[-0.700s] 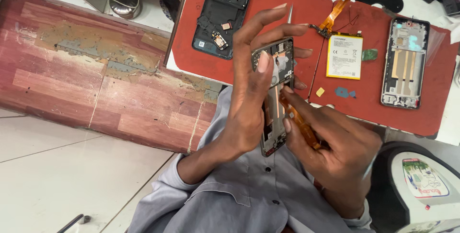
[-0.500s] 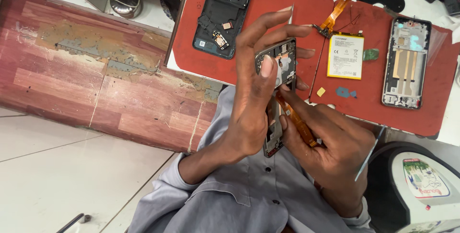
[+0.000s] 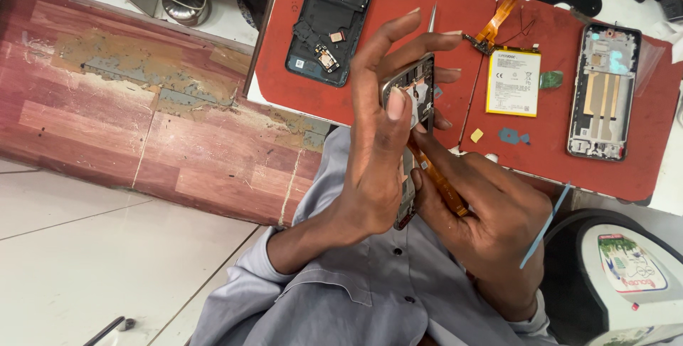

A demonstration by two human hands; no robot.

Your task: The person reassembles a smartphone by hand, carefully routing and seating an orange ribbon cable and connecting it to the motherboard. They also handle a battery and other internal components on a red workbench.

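We see an opened phone frame point(image 3: 416, 97), metal-edged with bare innards, held upright above the lap, just before the red surface point(image 3: 398, 18). Our left hand point(image 3: 377, 154) wraps fingers round it, hiding its middle. Our right hand point(image 3: 491, 225) pinches an orange flex strip point(image 3: 437, 179). Two more phone shells and one yellow battery point(image 3: 514, 82) lie behind.
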